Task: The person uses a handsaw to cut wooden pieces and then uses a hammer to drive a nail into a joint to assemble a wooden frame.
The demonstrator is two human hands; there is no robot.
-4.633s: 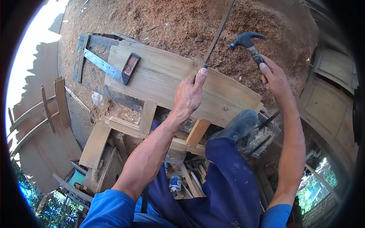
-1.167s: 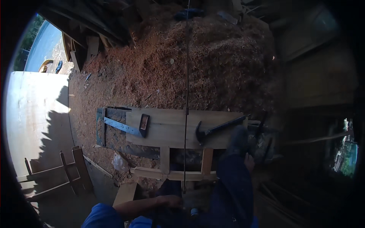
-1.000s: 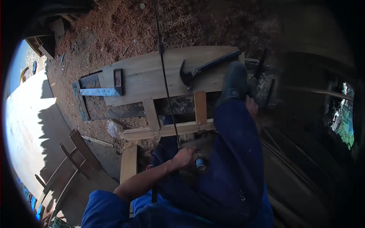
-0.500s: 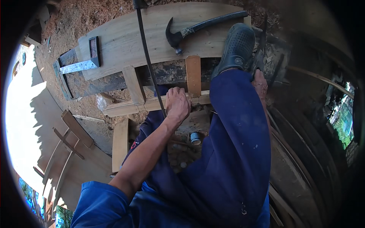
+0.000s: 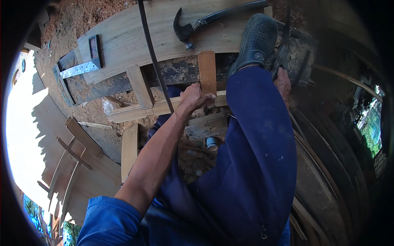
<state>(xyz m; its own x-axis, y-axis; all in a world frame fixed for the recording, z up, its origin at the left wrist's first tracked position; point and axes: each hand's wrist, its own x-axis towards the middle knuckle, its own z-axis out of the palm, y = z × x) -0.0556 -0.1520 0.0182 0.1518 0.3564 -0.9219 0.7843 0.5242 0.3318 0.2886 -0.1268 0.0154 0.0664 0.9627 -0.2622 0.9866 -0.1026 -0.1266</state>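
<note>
My left hand point(image 5: 193, 99) is closed on a pale wooden rail point(image 5: 135, 113) that lies crosswise in front of me. Its thumb side rests close to the foot of an orange-brown slat point(image 5: 207, 74), which is joined to the rail. A greyer slat point(image 5: 140, 87) meets the same rail further left. Past my right knee, my right hand point(image 5: 282, 83) shows only in part; it is closed around something dark point(image 5: 281, 59) whose kind is unclear in the shadow. A thin black bar point(image 5: 152, 53) slants down to the rail beside my left wrist.
A claw hammer point(image 5: 186, 30) and a try square point(image 5: 84, 67) lie on and beside a broad curved board point(image 5: 123, 45). My foot in a dark clog point(image 5: 258, 43) presses there. A small tin point(image 5: 211, 144) sits between my legs. Planks point(image 5: 320, 176) line the right.
My left hand has shifted slightly along the rail, its thumb side now turned toward the orange-brown slat. The whole view has moved a little; the right hand stays beyond the knee.
</note>
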